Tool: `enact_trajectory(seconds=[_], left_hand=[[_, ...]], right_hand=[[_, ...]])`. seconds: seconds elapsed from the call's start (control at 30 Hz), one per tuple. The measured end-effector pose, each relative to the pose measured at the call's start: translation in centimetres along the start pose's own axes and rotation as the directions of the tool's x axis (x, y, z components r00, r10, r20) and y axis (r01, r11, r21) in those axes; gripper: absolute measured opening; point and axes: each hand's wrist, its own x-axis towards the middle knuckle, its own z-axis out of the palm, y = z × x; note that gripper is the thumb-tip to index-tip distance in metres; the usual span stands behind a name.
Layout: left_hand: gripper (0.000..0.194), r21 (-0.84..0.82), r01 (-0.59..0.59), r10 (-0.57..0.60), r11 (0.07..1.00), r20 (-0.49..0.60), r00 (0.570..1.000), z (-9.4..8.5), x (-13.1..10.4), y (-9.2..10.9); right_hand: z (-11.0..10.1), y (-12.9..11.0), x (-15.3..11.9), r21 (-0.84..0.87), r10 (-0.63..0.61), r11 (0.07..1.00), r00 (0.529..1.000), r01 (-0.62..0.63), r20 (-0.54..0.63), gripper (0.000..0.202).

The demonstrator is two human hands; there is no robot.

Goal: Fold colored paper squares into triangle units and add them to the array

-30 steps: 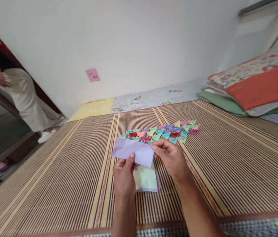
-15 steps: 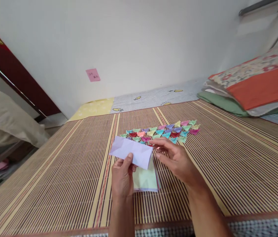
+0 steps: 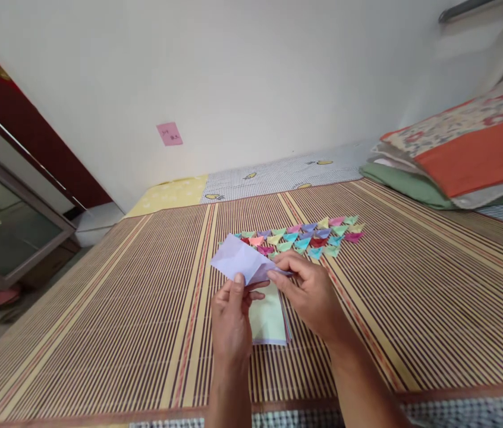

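A folded lavender paper point(image 3: 236, 257) is held in the air above the striped mat. My left hand point(image 3: 232, 303) pinches its lower edge, thumb on top. The fingers of my right hand point(image 3: 302, 285) are closed on its right corner, which narrows to a point there. Beneath the paper and partly hidden by it lies a stack of paper sheets point(image 3: 269, 318), pale green on top. Just beyond my hands, several small folded paper pieces point(image 3: 302, 244) in many colours lie in rows on the mat.
The striped mat point(image 3: 113, 309) covers the bed surface. Folded bedding point(image 3: 478, 154) is piled at the back right. A pink note point(image 3: 170, 134) is stuck on the white wall. A glass-paned door point(image 3: 10, 220) stands at the left.
My right hand has closed on the paper's right corner, and the paper has gone from a flat rectangle to a more pointed shape. The person in light clothing at the left has mostly left view.
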Motion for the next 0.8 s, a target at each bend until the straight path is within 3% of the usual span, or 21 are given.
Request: enact_trajectory(seconds=[0.23, 0.5, 0.63, 0.8], left_hand=[[0.028, 0.069, -0.037, 0.037, 0.997, 0.003, 0.999, 0.0, 0.0, -1.0], [0.037, -0.232, 0.118, -0.140, 0.966, -0.081, 0.987, 0.7, 0.1, -0.3], [0.038, -0.328, 0.141, -0.183, 0.934, -0.099, 0.978, 0.8, 0.1, -0.2], [0.017, -0.425, 0.087, -0.182, 0.901, -0.187, 0.965, 0.7, 0.6, 0.0]], right_hand=[[0.9, 0.2, -0.2, -0.013, 0.110, 0.994, 0.991, -0.111, -0.079, 0.021], [1.3, 0.0, -0.2, 0.076, 0.163, 0.985, 0.984, -0.157, -0.072, 0.021], [1.6, 0.4, -0.2, 0.120, 0.183, 0.978, 0.980, -0.173, -0.082, 0.019], [0.9, 1.4, -0.3, 0.136, 0.179, 0.977, 0.978, -0.164, -0.105, 0.011]])
